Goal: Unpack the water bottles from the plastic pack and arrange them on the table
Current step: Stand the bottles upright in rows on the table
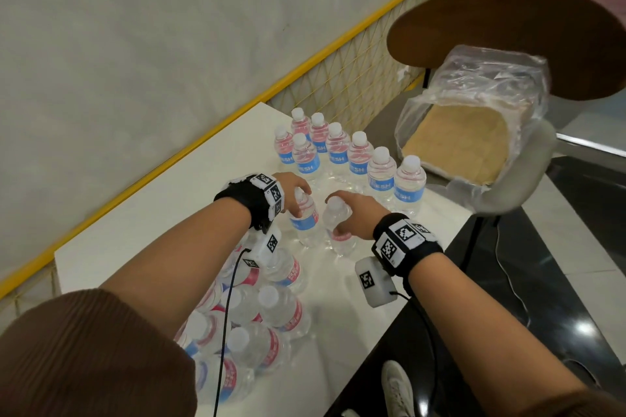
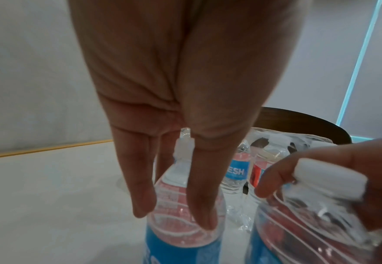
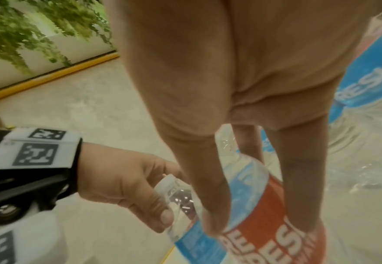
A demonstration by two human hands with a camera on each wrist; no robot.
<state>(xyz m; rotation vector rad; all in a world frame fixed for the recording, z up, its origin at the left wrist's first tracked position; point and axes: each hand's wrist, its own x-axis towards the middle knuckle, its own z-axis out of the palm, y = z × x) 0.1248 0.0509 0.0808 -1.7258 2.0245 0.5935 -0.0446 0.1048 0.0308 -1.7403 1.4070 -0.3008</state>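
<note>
Both hands hold bottles: left hand [image 1: 290, 188] grips one bottle [image 1: 305, 220], right hand [image 1: 352, 211] grips another [image 1: 338, 230], low over the counter [image 1: 169, 213]. Next, I think, stand them beside the row [image 1: 349, 154].

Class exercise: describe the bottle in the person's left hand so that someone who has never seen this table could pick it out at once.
Start at the white table and find the standing row of bottles near its far edge. Just in front of it two hands each hold a bottle; take the one in the left hand. That bottle shows a blue label, its neighbour a red one.
</note>
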